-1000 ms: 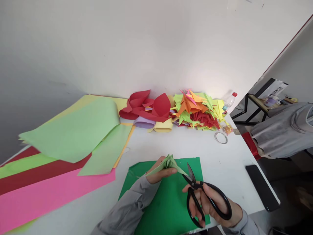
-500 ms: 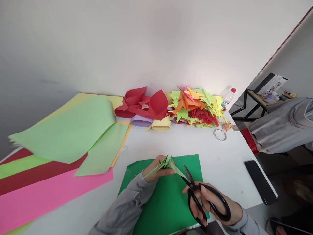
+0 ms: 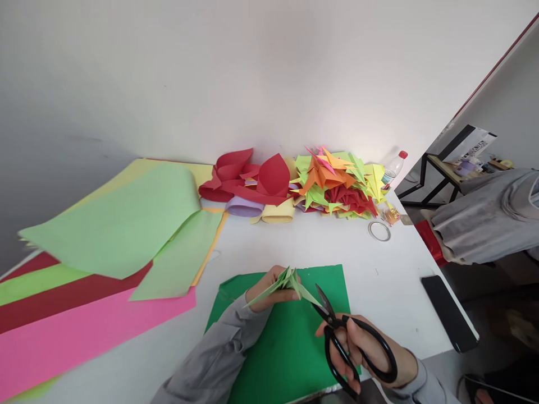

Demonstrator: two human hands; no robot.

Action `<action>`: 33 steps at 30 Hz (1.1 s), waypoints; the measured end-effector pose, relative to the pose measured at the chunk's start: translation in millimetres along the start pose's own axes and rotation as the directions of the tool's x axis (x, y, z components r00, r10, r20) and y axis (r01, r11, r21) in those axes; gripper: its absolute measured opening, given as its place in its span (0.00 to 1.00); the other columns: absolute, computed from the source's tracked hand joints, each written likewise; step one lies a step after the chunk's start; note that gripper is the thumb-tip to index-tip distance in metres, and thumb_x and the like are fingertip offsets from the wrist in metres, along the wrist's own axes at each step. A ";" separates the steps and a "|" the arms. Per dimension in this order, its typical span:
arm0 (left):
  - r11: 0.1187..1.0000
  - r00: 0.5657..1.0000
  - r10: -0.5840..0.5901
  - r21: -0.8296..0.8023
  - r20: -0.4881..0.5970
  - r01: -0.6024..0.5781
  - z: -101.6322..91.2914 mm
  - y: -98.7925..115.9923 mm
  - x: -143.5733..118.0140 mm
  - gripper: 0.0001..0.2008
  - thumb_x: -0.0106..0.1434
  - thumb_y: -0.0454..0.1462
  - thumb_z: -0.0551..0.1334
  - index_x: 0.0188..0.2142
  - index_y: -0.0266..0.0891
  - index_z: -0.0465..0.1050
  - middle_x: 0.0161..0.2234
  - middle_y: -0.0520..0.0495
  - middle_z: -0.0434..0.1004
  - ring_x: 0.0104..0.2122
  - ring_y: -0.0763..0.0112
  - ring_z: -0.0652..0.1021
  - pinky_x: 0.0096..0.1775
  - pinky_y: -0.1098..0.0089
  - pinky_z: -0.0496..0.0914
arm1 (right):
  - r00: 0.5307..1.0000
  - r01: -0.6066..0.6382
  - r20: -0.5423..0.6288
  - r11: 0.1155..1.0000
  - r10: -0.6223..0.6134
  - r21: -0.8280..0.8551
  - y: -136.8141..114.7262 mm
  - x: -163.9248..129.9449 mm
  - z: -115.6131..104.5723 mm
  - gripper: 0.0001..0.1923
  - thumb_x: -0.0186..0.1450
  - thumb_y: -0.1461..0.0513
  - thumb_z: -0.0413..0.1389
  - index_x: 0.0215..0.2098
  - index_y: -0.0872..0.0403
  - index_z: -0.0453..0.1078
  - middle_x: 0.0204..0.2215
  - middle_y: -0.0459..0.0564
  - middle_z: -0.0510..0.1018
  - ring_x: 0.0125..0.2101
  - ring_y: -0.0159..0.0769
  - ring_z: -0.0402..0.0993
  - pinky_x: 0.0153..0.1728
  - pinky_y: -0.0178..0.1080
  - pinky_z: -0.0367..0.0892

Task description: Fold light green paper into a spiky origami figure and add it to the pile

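Pinched in my left hand [image 3: 269, 283] is a pale green folded paper piece [image 3: 287, 280] with several pleats and pointed ends. My right hand [image 3: 357, 348] grips black-handled scissors [image 3: 334, 322], fingers through the loops. Their blades are apart, and the right-hand tip of the folded paper lies between them. Both hands are over a green sheet [image 3: 290, 359] on the white table [image 3: 391, 303].
Large coloured paper sheets [image 3: 113, 224] spread over the left side. Curled red paper [image 3: 273, 179] and a heap of folded paper pieces [image 3: 337, 185] lie along the wall. A tape roll [image 3: 379, 231], bottle [image 3: 394, 167] and black phone [image 3: 448, 314] are at right. A person in grey [image 3: 492, 219] is beyond.
Almost nothing differs. The scissors and the folded paper stay in the same place, with only a very slight shift of the view.
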State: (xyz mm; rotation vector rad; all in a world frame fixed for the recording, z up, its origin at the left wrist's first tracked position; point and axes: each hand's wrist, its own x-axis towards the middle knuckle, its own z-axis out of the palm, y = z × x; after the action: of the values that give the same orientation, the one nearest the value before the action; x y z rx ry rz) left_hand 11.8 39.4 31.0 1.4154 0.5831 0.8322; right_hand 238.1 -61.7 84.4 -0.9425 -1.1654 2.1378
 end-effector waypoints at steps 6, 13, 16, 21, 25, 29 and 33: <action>0.999 0.999 0.033 -0.010 0.008 -0.033 -1.2 -2.0 -0.2 0.21 0.51 0.54 0.67 0.18 0.40 0.69 0.15 0.54 0.60 0.16 0.75 0.58 0.21 0.70 0.57 | 1.000 -0.005 0.002 1.000 0.005 0.005 -2.9 1.2 2.2 0.34 0.66 0.40 0.45 0.48 0.61 0.68 0.18 0.42 0.66 0.13 0.23 0.58 0.11 0.26 0.57; 0.997 0.997 0.069 -0.031 0.036 -0.068 -3.3 -4.8 1.0 0.18 0.52 0.49 0.68 0.19 0.39 0.70 0.14 0.56 0.56 0.16 0.76 0.57 0.21 0.71 0.57 | 1.000 0.003 0.003 1.000 -0.003 -0.009 -0.9 1.0 1.0 0.34 0.66 0.40 0.46 0.47 0.62 0.68 0.17 0.42 0.66 0.12 0.22 0.56 0.10 0.25 0.59; 0.997 0.996 0.073 -0.036 0.043 -0.072 -3.7 -5.7 0.5 0.19 0.53 0.49 0.68 0.17 0.39 0.67 0.13 0.57 0.53 0.16 0.76 0.56 0.21 0.70 0.57 | 1.000 0.001 0.002 1.000 -0.001 -0.019 -2.9 0.3 1.5 0.34 0.66 0.40 0.46 0.47 0.63 0.69 0.18 0.42 0.66 0.11 0.22 0.57 0.10 0.25 0.58; 0.996 0.995 0.080 -0.036 0.055 -0.078 -3.8 -6.0 0.1 0.20 0.54 0.49 0.67 0.16 0.40 0.66 0.14 0.57 0.51 0.17 0.76 0.55 0.22 0.70 0.56 | 1.000 0.000 0.004 0.999 0.000 -0.036 -3.4 -0.4 1.0 0.33 0.67 0.41 0.45 0.47 0.63 0.68 0.17 0.41 0.66 0.10 0.21 0.56 0.09 0.24 0.55; 0.996 0.994 0.089 -0.031 0.069 -0.087 -4.5 -7.6 1.2 0.21 0.54 0.50 0.67 0.16 0.39 0.64 0.13 0.58 0.51 0.17 0.77 0.55 0.22 0.71 0.57 | 1.000 -0.002 0.010 0.999 0.002 -0.037 -2.9 -1.5 1.2 0.32 0.67 0.42 0.45 0.47 0.63 0.68 0.17 0.41 0.66 0.10 0.20 0.55 0.09 0.24 0.56; 0.994 0.991 0.109 -0.034 0.076 -0.107 -4.9 -10.9 0.9 0.22 0.53 0.50 0.67 0.17 0.38 0.64 0.13 0.58 0.52 0.17 0.78 0.56 0.21 0.72 0.57 | 1.000 -0.003 0.010 1.000 0.003 -0.029 -4.5 -1.5 2.4 0.32 0.67 0.42 0.46 0.46 0.63 0.68 0.17 0.41 0.66 0.10 0.20 0.56 0.09 0.24 0.55; 0.991 0.989 0.127 -0.039 0.069 -0.125 -4.9 -13.0 -0.5 0.20 0.55 0.51 0.66 0.22 0.37 0.68 0.16 0.56 0.58 0.17 0.78 0.58 0.21 0.73 0.57 | 1.000 -0.009 0.009 0.999 0.009 -0.032 -4.5 -1.0 1.1 0.32 0.67 0.42 0.45 0.46 0.62 0.68 0.17 0.41 0.66 0.09 0.20 0.56 0.09 0.24 0.55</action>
State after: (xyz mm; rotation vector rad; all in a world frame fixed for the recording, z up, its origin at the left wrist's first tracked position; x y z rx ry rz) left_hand 9.7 42.6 17.7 1.4558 0.4261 0.8834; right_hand 238.4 -60.8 89.1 -0.9546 -1.2056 2.1381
